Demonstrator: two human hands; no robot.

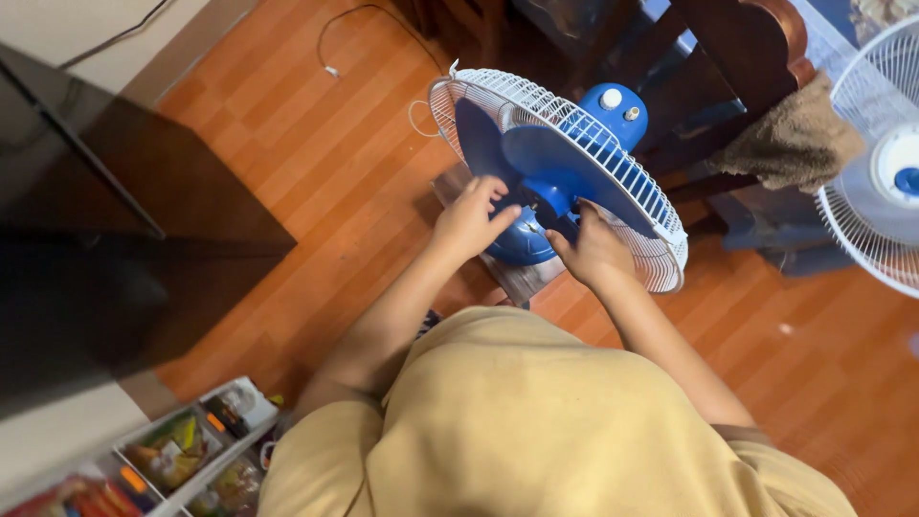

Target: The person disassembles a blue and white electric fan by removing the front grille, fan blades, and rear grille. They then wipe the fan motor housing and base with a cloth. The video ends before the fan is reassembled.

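Note:
A blue electric fan (565, 163) with a white wire rear guard (632, 206) lies tilted on the wooden floor in front of me. Its blue blades (550, 158) are exposed, with no front guard on. My left hand (469, 222) reaches to the blade at the left of the hub, fingers curled against its edge. My right hand (593, 247) grips near the blue hub at the centre of the blades. The fan's blue motor housing (615, 110) with a white knob points away from me.
A second white fan (885, 163) stands at the right edge. A brown cloth (795, 139) hangs over dark wooden furniture (728, 57). A dark cabinet (105, 211) fills the left. A white tray of packets (182, 450) sits at lower left. A cord (330, 38) trails on the floor.

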